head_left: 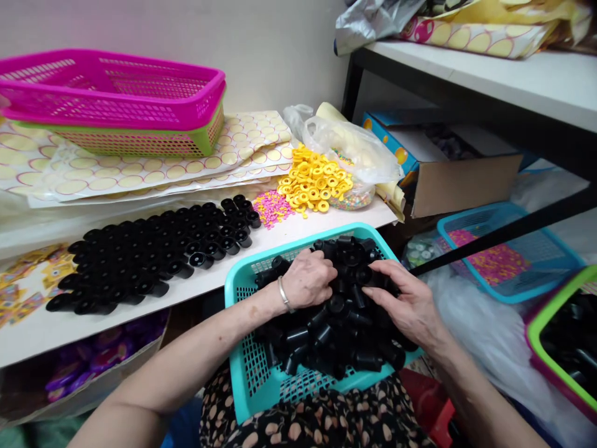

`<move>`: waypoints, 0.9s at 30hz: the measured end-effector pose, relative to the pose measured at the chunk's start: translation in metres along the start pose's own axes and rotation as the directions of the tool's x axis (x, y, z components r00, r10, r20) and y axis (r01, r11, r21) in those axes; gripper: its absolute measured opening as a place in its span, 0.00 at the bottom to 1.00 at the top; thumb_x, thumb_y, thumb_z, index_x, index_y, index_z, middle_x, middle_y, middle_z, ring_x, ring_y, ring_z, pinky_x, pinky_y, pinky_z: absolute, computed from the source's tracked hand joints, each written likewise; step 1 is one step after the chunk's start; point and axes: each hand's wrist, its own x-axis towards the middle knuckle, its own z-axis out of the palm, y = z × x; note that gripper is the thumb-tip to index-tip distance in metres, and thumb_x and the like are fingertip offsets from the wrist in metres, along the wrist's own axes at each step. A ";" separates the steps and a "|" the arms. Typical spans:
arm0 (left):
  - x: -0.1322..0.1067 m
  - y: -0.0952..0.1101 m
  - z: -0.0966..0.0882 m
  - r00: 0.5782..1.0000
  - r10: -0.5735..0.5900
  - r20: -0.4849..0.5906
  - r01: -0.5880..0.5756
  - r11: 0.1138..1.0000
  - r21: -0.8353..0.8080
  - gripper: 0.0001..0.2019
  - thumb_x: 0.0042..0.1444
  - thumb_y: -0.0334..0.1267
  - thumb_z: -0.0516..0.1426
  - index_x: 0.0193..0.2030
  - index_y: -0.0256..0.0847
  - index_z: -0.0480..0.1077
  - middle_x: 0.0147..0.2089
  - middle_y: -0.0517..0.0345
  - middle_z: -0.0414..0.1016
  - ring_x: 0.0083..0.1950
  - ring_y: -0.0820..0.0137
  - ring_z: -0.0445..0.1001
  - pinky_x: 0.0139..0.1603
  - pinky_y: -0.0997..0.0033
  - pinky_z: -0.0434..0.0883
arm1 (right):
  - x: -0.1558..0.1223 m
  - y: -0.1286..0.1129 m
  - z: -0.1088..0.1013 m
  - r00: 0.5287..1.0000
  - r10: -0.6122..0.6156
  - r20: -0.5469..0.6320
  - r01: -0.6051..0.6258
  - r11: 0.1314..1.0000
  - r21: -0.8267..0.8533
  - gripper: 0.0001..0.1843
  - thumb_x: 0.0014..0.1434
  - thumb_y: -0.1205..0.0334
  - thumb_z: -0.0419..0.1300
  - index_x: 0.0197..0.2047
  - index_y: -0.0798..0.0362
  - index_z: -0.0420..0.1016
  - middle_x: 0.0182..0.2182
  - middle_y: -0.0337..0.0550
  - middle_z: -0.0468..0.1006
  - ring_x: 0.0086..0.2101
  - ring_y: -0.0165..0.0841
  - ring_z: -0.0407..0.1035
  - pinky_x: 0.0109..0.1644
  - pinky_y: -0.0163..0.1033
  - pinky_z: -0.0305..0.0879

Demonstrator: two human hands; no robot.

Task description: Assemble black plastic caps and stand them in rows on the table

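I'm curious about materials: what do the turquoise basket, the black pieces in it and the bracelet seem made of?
Turquoise basket: apparently satin molded plastic, judging by its even color and lattice walls. Black pieces: probably glossy hard plastic, given their sharp highlights. Bracelet: likely polished metal, from its silvery shine.

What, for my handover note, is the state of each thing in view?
Left hand, fingers curled
Right hand, thumb and fingers apart
Turquoise basket, holding jumbled black parts
Tabletop black parts, in rows
Yellow rings, heaped loose
Pink basket, stacked on green basket
Blue-sided cardboard box, open
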 end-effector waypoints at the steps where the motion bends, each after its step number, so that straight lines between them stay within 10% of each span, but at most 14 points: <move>1: -0.002 -0.003 -0.001 0.998 -0.008 -0.068 0.001 0.996 -0.094 0.05 0.48 0.35 0.57 0.30 0.38 0.73 0.32 0.54 0.74 0.39 0.63 0.67 0.40 0.63 0.62 | 0.000 -0.002 0.000 1.000 0.011 -0.004 -0.011 1.000 0.020 0.13 0.55 0.65 0.63 0.45 0.48 0.71 0.43 0.41 0.72 0.45 0.35 0.66 0.52 0.41 0.61; 4: -0.009 -0.006 -0.010 0.966 -0.091 -0.242 -0.034 0.883 -0.468 0.07 0.50 0.35 0.58 0.36 0.38 0.74 0.33 0.56 0.73 0.42 0.65 0.67 0.46 0.65 0.64 | 0.001 -0.012 0.003 0.991 0.128 0.038 -0.133 0.969 0.208 0.14 0.56 0.63 0.63 0.46 0.46 0.71 0.42 0.39 0.73 0.43 0.32 0.68 0.48 0.38 0.64; 11: -0.014 0.020 -0.019 0.942 -0.264 -0.207 -0.081 0.419 -0.904 0.15 0.51 0.33 0.60 0.48 0.39 0.72 0.43 0.55 0.70 0.46 0.68 0.69 0.49 0.68 0.65 | 0.005 -0.028 0.025 0.959 0.230 0.168 -0.282 0.680 0.677 0.17 0.56 0.66 0.64 0.48 0.44 0.70 0.43 0.36 0.76 0.46 0.30 0.70 0.50 0.34 0.67; 15: -0.012 0.024 -0.009 0.892 -0.400 -0.213 -0.143 0.197 -0.970 0.26 0.44 0.30 0.64 0.52 0.39 0.67 0.41 0.56 0.70 0.44 0.69 0.69 0.48 0.69 0.67 | 0.006 -0.027 0.022 0.981 0.178 0.075 -0.191 0.833 0.519 0.17 0.56 0.65 0.63 0.49 0.44 0.71 0.45 0.39 0.74 0.46 0.32 0.69 0.51 0.37 0.66; 19: -0.013 0.017 -0.005 0.885 -0.413 -0.216 -0.093 0.297 -0.950 0.29 0.41 0.28 0.65 0.53 0.37 0.66 0.39 0.58 0.71 0.41 0.70 0.70 0.48 0.69 0.67 | 0.010 -0.023 0.010 0.999 -0.052 -0.010 0.053 0.993 0.105 0.17 0.58 0.67 0.59 0.51 0.47 0.71 0.47 0.43 0.72 0.48 0.35 0.67 0.53 0.41 0.65; 27: -0.015 0.013 -0.010 0.953 -0.217 -0.213 -0.030 0.630 -0.776 0.31 0.48 0.33 0.63 0.60 0.36 0.60 0.39 0.56 0.75 0.40 0.68 0.72 0.47 0.67 0.69 | 0.014 -0.023 0.006 0.953 -0.244 0.181 0.268 0.956 -0.122 0.20 0.60 0.68 0.55 0.56 0.47 0.67 0.49 0.46 0.72 0.50 0.38 0.69 0.53 0.43 0.69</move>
